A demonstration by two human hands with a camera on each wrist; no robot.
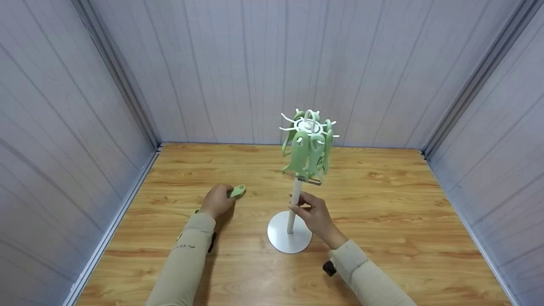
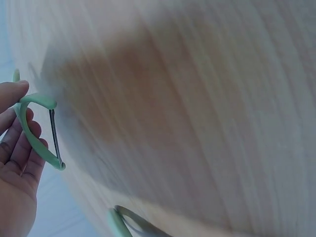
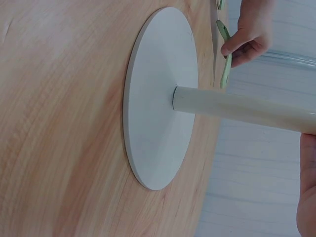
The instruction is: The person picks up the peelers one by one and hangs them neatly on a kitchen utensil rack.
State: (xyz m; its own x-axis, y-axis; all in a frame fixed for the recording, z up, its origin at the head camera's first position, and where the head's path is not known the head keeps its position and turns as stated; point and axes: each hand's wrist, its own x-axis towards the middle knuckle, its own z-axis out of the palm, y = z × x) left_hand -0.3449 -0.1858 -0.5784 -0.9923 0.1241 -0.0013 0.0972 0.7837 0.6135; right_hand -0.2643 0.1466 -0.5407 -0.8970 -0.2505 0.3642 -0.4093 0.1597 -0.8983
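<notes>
My left hand [image 1: 217, 201] holds a light green Y-shaped peeler [image 2: 38, 143] low over the table at the left, thumb on one side and fingers on the other. Its thin metal blade spans the two arms in the left wrist view, while its holed handle end sticks out from my fingers in the head view. My right hand [image 1: 313, 214] pinches the white pole [image 1: 297, 191] of an upright rotating-style utensil stand, below its top. From the stand's white hooks [image 1: 288, 128] hang several green utensils [image 1: 299, 154], one with a metal blade at its lower end.
The stand's round white base [image 3: 158, 148] rests flat on the wood-grain table [image 1: 382, 204]. Another green piece [image 2: 117, 223] lies on the table near my left wrist. Pale panelled walls [image 1: 212, 76] enclose the table at the back and both sides.
</notes>
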